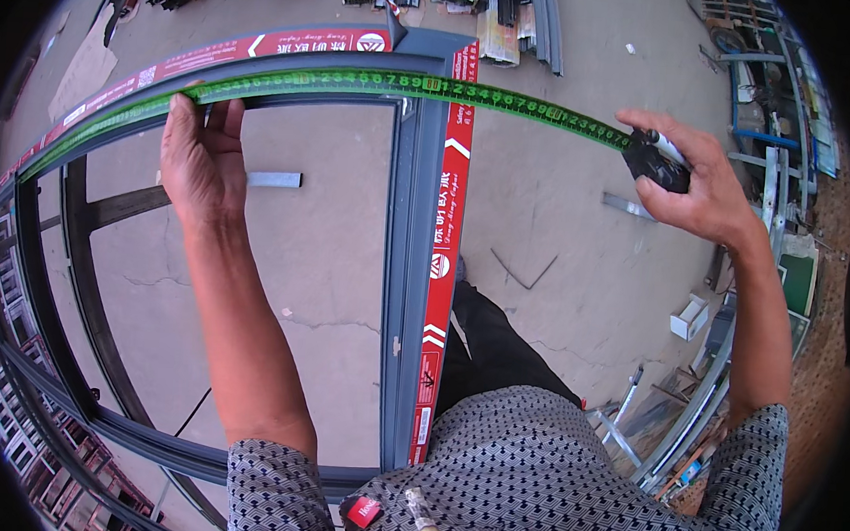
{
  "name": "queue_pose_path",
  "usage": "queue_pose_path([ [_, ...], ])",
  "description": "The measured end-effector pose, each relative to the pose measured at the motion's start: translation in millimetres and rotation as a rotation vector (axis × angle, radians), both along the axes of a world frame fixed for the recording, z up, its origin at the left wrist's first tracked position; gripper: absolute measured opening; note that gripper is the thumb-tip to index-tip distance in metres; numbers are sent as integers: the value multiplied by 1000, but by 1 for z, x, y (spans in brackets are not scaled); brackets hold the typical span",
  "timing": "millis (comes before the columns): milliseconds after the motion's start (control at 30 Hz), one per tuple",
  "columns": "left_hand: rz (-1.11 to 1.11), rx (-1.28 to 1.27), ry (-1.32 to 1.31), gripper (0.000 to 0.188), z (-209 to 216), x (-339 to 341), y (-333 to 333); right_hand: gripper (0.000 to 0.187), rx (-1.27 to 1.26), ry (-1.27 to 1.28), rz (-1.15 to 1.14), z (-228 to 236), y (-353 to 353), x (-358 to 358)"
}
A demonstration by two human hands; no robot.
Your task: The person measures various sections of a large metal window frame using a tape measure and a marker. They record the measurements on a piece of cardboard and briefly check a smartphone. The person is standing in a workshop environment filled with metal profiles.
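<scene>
A dark grey metal window frame [413,226] with red-and-white protective film [451,200] stands before me. Along its top bar stretches the green blade of a tape measure [358,81], running from the far left past the frame's right corner. My left hand [205,153] is closed on the blade near the top bar, thumb and fingers pinching it. Out to the right, my right hand [703,189] grips the black tape measure case [656,167], with the blade coming out of it. A white pen-like stick [670,147] shows between the right hand's fingers.
Bundled metal profiles [500,24] lie on the concrete floor at the back. More long profiles [706,405] and a small white box [689,318] are on the right. Stacked frames [41,438] stand at the lower left. A bent thin rod [525,282] lies on the floor.
</scene>
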State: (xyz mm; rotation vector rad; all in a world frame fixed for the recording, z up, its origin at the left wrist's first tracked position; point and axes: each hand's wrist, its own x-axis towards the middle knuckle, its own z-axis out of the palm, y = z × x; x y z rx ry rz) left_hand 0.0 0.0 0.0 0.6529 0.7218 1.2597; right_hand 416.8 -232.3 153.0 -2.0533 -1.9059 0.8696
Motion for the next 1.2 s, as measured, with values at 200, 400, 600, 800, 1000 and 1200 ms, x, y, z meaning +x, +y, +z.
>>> queue_pose_path([
  [200,42,-38,-24,24,1,11,-7,52,1,-62,49,21,1,3],
  [400,34,-51,9,25,0,9,-8,42,-129,-65,14,40,14,-13],
  [600,32,-46,22,24,-2,9,-9,26,-280,-168,-97,52,27,-26],
  [800,24,-48,26,23,-1,9,-10,22,-428,-6,-330,57,37,-44],
  [1000,29,-44,23,22,2,11,-11,20,-561,15,-351,58,46,-40],
  [1200,71,-61,41,21,8,15,-13,21,-596,-53,-356,63,58,-43],
])
